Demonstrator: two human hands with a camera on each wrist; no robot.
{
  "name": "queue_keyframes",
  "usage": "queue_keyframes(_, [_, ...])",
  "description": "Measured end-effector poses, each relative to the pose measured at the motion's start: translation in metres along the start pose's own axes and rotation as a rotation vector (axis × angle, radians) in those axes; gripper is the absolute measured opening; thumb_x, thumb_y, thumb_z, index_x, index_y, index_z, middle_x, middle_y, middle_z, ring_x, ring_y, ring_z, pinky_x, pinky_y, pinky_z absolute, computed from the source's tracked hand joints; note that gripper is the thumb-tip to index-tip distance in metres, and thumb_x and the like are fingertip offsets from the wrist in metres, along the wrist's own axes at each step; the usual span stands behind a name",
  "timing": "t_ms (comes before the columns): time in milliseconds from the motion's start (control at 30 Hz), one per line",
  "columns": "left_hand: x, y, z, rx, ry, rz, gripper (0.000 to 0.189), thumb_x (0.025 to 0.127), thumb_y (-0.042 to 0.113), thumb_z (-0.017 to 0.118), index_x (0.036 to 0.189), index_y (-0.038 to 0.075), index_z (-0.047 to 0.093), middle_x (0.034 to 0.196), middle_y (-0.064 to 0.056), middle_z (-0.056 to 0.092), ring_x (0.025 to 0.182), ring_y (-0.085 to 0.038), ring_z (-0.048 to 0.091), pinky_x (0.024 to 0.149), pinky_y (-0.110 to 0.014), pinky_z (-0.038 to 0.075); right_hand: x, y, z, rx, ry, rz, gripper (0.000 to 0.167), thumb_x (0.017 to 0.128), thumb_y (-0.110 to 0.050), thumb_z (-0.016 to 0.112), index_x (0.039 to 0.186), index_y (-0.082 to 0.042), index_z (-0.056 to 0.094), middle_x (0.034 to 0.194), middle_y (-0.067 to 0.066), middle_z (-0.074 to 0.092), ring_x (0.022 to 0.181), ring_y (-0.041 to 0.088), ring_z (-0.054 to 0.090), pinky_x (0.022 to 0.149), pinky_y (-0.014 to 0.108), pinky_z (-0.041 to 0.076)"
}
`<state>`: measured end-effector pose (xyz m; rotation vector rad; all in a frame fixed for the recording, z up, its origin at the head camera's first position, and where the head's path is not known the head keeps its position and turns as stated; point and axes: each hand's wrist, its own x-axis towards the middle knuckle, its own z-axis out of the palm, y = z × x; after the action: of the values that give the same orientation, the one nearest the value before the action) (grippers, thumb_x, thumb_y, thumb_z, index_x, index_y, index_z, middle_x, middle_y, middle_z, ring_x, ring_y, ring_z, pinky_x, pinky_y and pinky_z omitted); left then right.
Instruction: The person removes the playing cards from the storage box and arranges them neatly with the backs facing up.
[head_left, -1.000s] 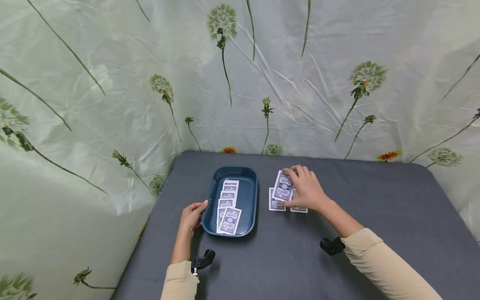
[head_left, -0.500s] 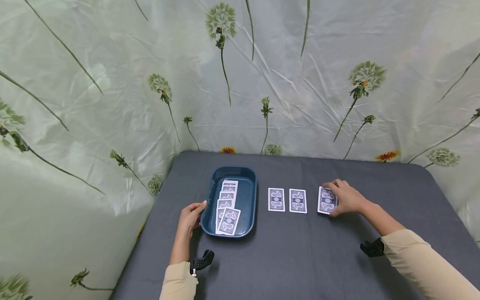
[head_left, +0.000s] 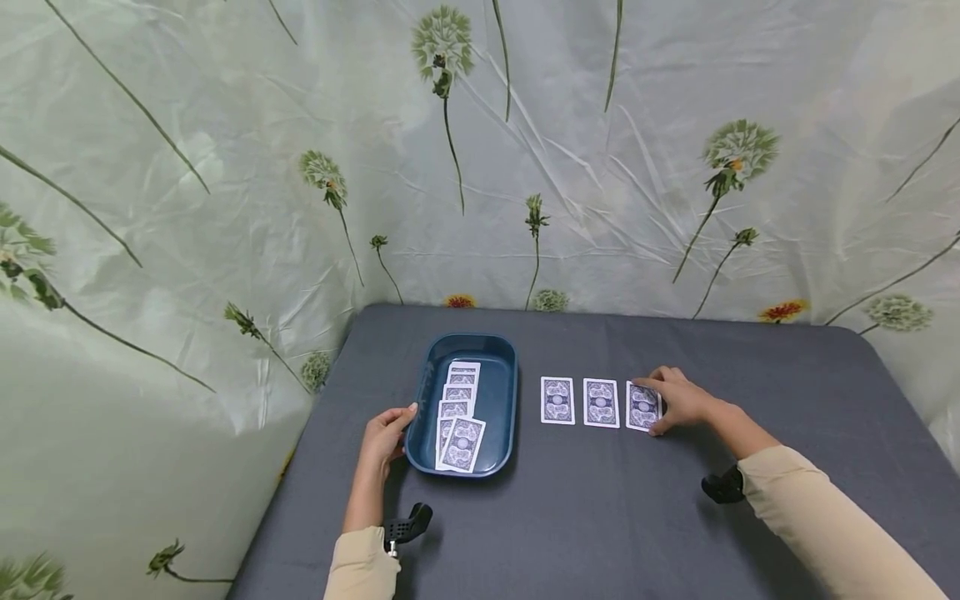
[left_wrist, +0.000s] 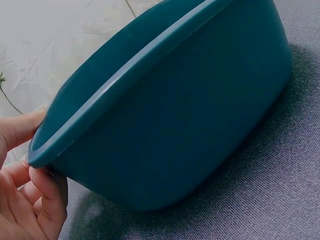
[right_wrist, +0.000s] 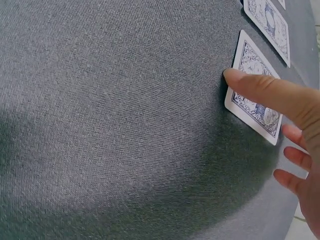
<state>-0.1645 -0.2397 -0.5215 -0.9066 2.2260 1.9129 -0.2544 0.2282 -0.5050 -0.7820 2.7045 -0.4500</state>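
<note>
3 ornate-backed cards point(head_left: 602, 403) on tbl point(head_left: 570, 525); R fingers point(head_left: 656, 385) grip end card point(head_left: 642, 407), L fingers point(left_wrist: 49, 190) pinch tray rim point(left_wrist: 115, 84).

Head view above tray point(head_left: 495, 408), close wrist views

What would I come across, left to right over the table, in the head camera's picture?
The left hand, the blue tray it grips, a first card, a second card, a third card, the right hand pinching that last card.
</note>
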Motion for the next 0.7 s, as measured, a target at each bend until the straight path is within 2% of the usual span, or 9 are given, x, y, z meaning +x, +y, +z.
queue_keyframes(133, [0.000,0.000,0.001,0.008,0.002,0.000,0.047,0.082,0.040,0.068,0.103,-0.001,0.059,0.077,0.000,0.054,0.061,-0.011,0.049,0.053,-0.026,0.042,0.000,0.001,-0.001,-0.021,-0.009,-0.002,0.084,0.060,-0.031,0.086,0.129,-0.002,0.048,0.110,0.019,0.045,0.102,0.037,0.041,0.082,0.054,0.037])
queue_keyframes(200, [0.000,0.000,0.001,0.010,-0.004,0.001,0.047,0.082,0.039,0.068,0.104,-0.001,0.059,0.075,0.001,0.054,0.060,-0.010,0.049,0.052,-0.025,0.042,0.000,-0.001,-0.001,-0.058,0.025,0.004,0.084,0.061,-0.037,0.084,0.129,-0.005,0.048,0.111,0.019,0.046,0.103,0.039,0.042,0.082,0.055,0.036])
queue_keyframes(267, [0.000,0.001,0.001,0.005,-0.008,0.001,0.045,0.083,0.038,0.068,0.104,-0.001,0.060,0.074,0.002,0.054,0.059,-0.009,0.049,0.051,-0.025,0.042,0.001,-0.004,-0.001,-0.112,0.096,0.010,0.080,0.063,-0.043,0.081,0.128,-0.008,0.051,0.112,0.018,0.049,0.103,0.040,0.044,0.082,0.056,0.037])
queue_keyframes(367, [0.001,0.001,0.001,-0.003,-0.005,-0.002,0.042,0.084,0.036,0.067,0.103,-0.001,0.061,0.072,0.002,0.053,0.057,-0.008,0.049,0.050,-0.024,0.041,0.008,-0.016,0.000,-0.218,0.244,-0.008,0.072,0.066,-0.053,0.075,0.123,-0.011,0.056,0.110,0.016,0.054,0.098,0.039,0.050,0.079,0.055,0.041])
queue_keyframes(500, [0.001,0.001,-0.001,-0.006,0.002,0.000,0.042,0.084,0.036,0.067,0.103,-0.001,0.061,0.072,0.002,0.054,0.056,-0.008,0.050,0.050,-0.024,0.041,0.021,-0.044,-0.002,-0.301,0.415,-0.074,0.066,0.069,-0.055,0.071,0.116,-0.011,0.061,0.105,0.014,0.057,0.087,0.035,0.054,0.068,0.049,0.046])
queue_keyframes(600, [0.001,0.001,0.000,-0.008,-0.006,0.002,0.043,0.084,0.036,0.067,0.104,-0.001,0.060,0.070,0.003,0.053,0.055,-0.008,0.050,0.050,-0.024,0.041,0.031,-0.068,-0.001,-0.307,0.496,-0.123,0.064,0.069,-0.055,0.070,0.114,-0.010,0.061,0.102,0.012,0.057,0.081,0.033,0.054,0.061,0.044,0.046])
queue_keyframes(700, [0.001,0.001,0.001,-0.016,-0.011,-0.002,0.043,0.083,0.036,0.068,0.103,-0.001,0.061,0.069,0.003,0.053,0.054,-0.008,0.049,0.049,-0.024,0.041,0.042,-0.093,0.001,-0.276,0.526,-0.161,0.063,0.071,-0.057,0.068,0.113,-0.011,0.060,0.103,0.011,0.055,0.082,0.031,0.054,0.059,0.041,0.045])
